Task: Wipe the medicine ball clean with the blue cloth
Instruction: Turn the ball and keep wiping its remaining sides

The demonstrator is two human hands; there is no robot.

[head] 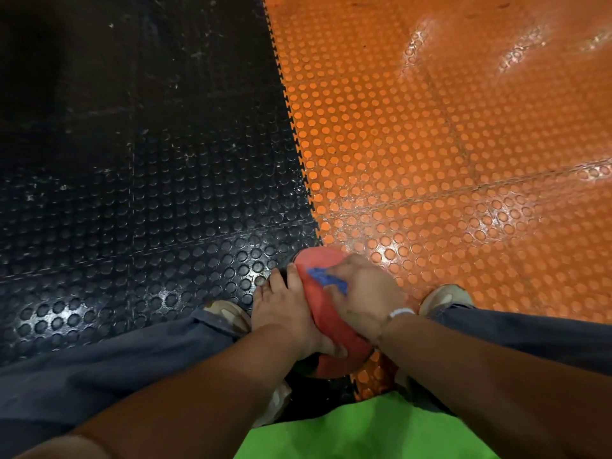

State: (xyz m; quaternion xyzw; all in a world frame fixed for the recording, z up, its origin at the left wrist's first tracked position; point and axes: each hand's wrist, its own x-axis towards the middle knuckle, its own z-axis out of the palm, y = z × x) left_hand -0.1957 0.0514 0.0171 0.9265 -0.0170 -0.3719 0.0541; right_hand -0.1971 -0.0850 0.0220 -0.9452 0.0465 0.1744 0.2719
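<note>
Black mat (pixel 149 210) at left. Your left hand (pixel 281 306): grip released, fingers laid straight along left flank of medicine ball (pixel 323 321), thumb round near side, bracing it. Ball sits on floor between your shoes, on seam where mats meet, close in front of you. Blue cloth (pixel 326 278) lies on ball's far upper face, bunched in your right hand (pixel 367 293), grip clenched on it. Orange mat (pixel 447 160) at right. Judgement: bare red surface lies left and near of cloth, so pull next stroke toward yourself.

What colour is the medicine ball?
The medicine ball is red; the head view shows it best.
</note>
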